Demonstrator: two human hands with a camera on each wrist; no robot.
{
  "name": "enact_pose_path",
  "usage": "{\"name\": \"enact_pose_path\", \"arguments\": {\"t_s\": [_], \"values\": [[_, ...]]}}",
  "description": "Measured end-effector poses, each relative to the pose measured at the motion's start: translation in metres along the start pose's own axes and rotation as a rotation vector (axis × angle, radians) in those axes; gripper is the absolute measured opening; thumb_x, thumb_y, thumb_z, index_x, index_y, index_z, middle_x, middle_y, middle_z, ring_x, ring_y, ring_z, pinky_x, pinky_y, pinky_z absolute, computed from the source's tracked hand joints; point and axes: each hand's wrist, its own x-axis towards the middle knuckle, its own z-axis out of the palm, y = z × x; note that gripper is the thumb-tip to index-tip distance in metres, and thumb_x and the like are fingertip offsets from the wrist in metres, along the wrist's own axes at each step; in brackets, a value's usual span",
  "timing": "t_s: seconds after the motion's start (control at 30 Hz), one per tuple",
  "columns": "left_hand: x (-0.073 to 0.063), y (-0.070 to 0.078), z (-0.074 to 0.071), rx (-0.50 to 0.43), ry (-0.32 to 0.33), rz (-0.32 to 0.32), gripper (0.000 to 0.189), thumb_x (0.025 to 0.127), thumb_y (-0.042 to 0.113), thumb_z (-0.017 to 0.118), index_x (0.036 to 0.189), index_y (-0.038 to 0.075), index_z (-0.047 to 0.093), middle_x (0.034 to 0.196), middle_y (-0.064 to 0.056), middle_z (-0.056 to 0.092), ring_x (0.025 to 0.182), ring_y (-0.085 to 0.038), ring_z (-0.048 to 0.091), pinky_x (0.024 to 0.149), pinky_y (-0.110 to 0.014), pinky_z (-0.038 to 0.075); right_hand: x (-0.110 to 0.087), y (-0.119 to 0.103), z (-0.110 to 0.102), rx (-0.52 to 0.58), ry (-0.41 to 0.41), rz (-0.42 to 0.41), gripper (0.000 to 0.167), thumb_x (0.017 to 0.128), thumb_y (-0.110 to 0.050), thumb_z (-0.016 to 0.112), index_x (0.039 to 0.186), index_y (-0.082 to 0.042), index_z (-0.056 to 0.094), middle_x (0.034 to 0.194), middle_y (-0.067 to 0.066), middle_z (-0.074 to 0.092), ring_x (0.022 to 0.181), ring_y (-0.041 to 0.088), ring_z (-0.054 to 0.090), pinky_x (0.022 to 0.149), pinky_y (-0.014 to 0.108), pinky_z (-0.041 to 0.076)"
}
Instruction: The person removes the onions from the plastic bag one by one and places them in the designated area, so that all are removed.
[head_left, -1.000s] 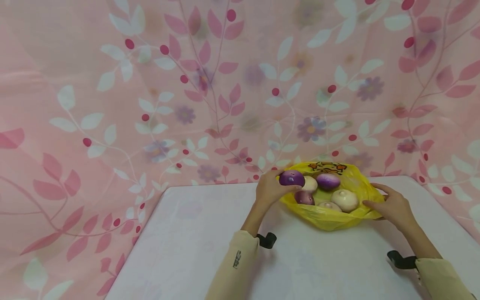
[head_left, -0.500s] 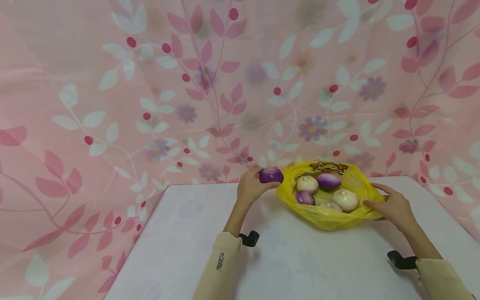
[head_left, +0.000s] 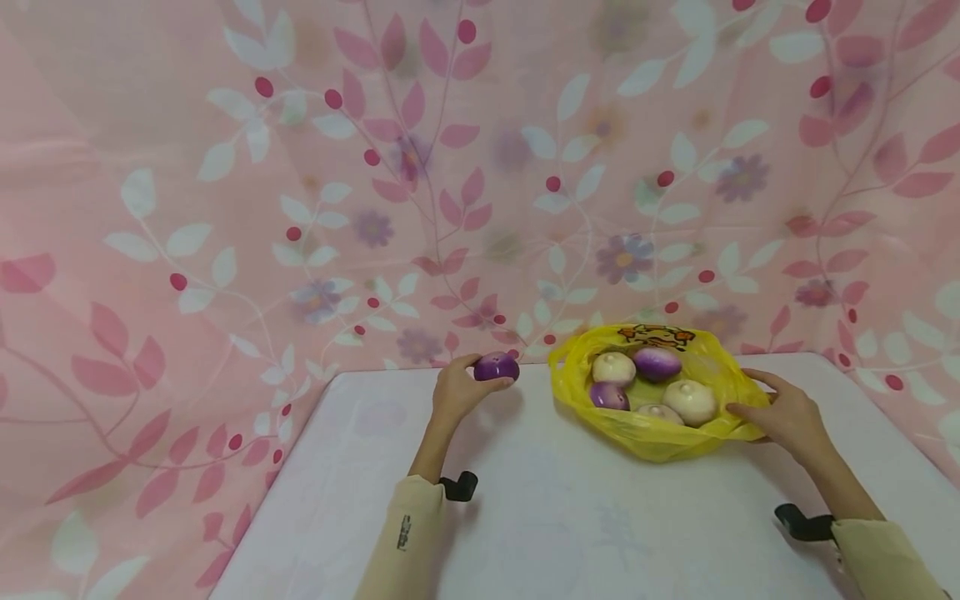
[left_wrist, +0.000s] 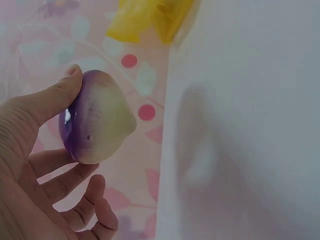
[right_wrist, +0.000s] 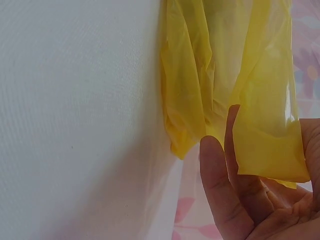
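A glossy turnip (head_left: pixel 496 368), purple at one end and pale toward its pointed tip, is held by my left hand (head_left: pixel 457 392) above the back edge of the table. In the left wrist view the thumb and fingers grip the turnip (left_wrist: pixel 97 117) by its purple side. To the right, a yellow plastic bag (head_left: pixel 652 446) lies with its mouth spread wide. Inside are several more turnips, such as a purple one (head_left: pixel 657 364) and a pale one (head_left: pixel 690 402). My right hand (head_left: pixel 787 417) pinches the bag's right rim, and a fold of yellow plastic (right_wrist: pixel 270 125) covers part of its fingers.
A white table (head_left: pixel 540 517) spreads under both hands. Behind it hangs a pink floral cloth (head_left: pixel 480 167), close to the bag and the table's back edge. Black wrist mounts (head_left: pixel 459 487) stick out from the forearms.
My left hand has carried the purple turnip leftward out of the bag's mouth, then slightly lower over the table. The right hand stays at the bag's rim.
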Motion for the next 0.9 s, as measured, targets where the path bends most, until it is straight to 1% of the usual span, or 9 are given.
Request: {"name": "enact_pose_path", "arguments": {"t_s": [0.2,0.27,0.4,0.5,0.67,0.83,0.9], "values": [[0.0,-0.027,-0.007,0.034,-0.009,-0.057,0.073,0.066,0.059,0.084,0.124,0.019,0.07,0.118,-0.006,0.068,0.11,-0.03,0.059,0.087,-0.05,0.046,-0.001,0.002,0.001,0.018,0.007,-0.007,0.081,0.09,-0.036,0.071,0.147,0.008,0.032,0.121,0.048,0.046,0.067,0.025,0.068,0.055,0.038,0.057],[-0.001,-0.036,-0.008,0.034,-0.02,-0.079,0.072,0.066,0.058,0.085,0.124,0.017,0.07,0.116,-0.007,0.068,0.108,-0.029,0.058,0.087,-0.049,0.046,-0.002,0.002,0.001,0.021,0.007,0.001,0.081,0.09,-0.035,0.071,0.147,0.007,0.032,0.121,0.047,0.047,0.066,0.024,0.068,0.055,0.038,0.057],[-0.004,-0.049,-0.011,0.049,-0.036,-0.128,0.074,0.067,0.057,0.084,0.121,0.009,0.069,0.111,-0.01,0.068,0.103,-0.03,0.059,0.085,-0.051,0.048,-0.003,0.003,0.002,0.023,0.004,0.007,0.082,0.09,-0.035,0.071,0.147,0.008,0.031,0.118,0.046,0.048,0.066,0.024,0.067,0.056,0.038,0.058],[-0.006,-0.056,-0.014,0.056,-0.053,-0.159,0.076,0.068,0.056,0.084,0.122,0.005,0.067,0.113,-0.014,0.067,0.104,-0.032,0.059,0.087,-0.053,0.047,-0.004,0.003,0.002,0.023,0.004,0.008,0.081,0.09,-0.034,0.071,0.147,0.008,0.031,0.117,0.045,0.05,0.066,0.024,0.067,0.056,0.038,0.058],[-0.005,-0.065,-0.017,0.066,-0.068,-0.184,0.075,0.073,0.057,0.08,0.123,0.003,0.066,0.115,-0.017,0.067,0.106,-0.034,0.06,0.089,-0.053,0.047,-0.004,0.003,0.002,0.018,-0.002,0.021,0.081,0.091,-0.035,0.071,0.148,0.007,0.031,0.116,0.044,0.05,0.066,0.023,0.067,0.056,0.038,0.058],[-0.005,-0.072,-0.021,0.052,-0.049,-0.187,0.071,0.077,0.055,0.077,0.122,0.002,0.067,0.11,-0.018,0.068,0.102,-0.035,0.061,0.086,-0.051,0.049,-0.004,0.002,0.001,0.025,-0.009,0.02,0.082,0.091,-0.035,0.07,0.148,0.007,0.03,0.118,0.045,0.049,0.067,0.023,0.067,0.057,0.038,0.058],[-0.006,-0.073,-0.023,0.064,-0.034,-0.182,0.072,0.078,0.054,0.076,0.124,0.001,0.065,0.112,-0.018,0.068,0.103,-0.035,0.061,0.086,-0.05,0.049,-0.005,0.002,0.0,0.03,-0.006,0.015,0.081,0.091,-0.034,0.071,0.148,0.007,0.03,0.118,0.045,0.049,0.067,0.024,0.067,0.057,0.038,0.058]]}}
